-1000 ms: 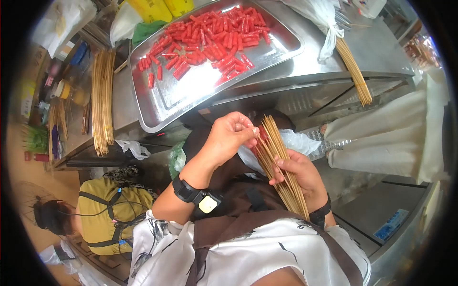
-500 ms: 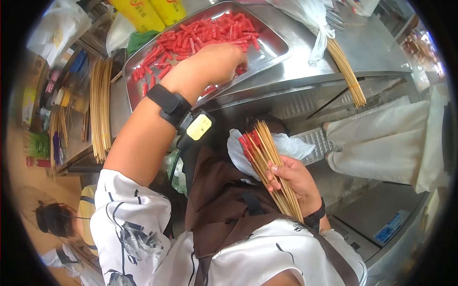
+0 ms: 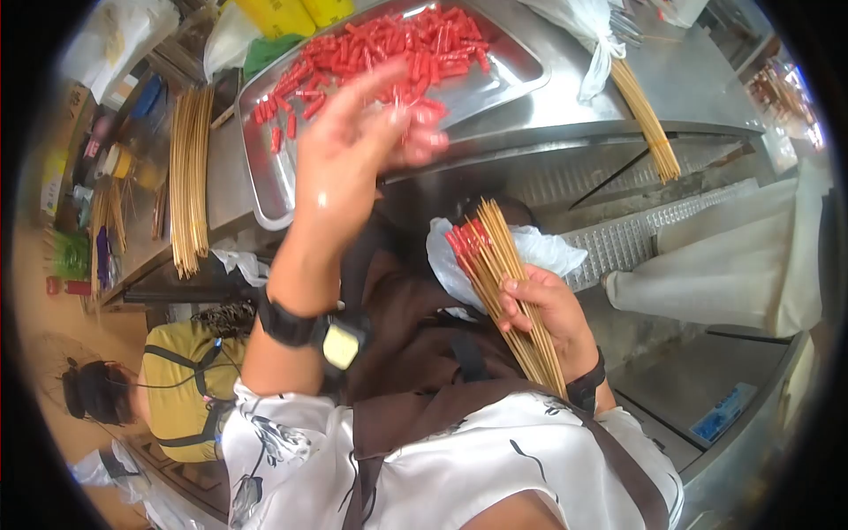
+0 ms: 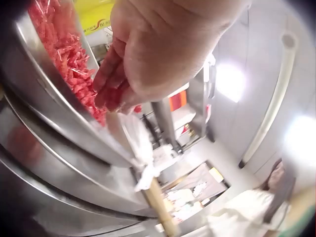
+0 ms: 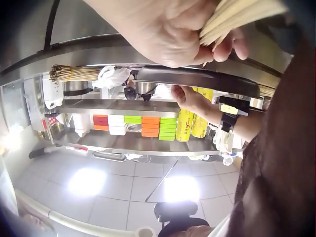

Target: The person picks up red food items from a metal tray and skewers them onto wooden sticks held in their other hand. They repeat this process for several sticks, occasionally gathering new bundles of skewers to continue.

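Blurred in the head view, my left hand is over the near side of the metal tray of wrapped red pieces. The left wrist view shows the curled fingertips of this hand around a red piece, partly hidden. My right hand grips a bundle of thin wooden sticks, lower right of the tray. Several red pieces sit at the upper left ends of those sticks. In the right wrist view the right hand holds the pale sticks.
A long stick bundle lies left of the tray. On the right, another bundle sticks out of a white bag past the counter edge. A plastic bag is behind the held sticks. A person in yellow is lower left.
My left hand went from the held sticks up into the tray, then moved back left and toward me, its wrist turning. The right hand keeps its grip on the bundle, nearly still.
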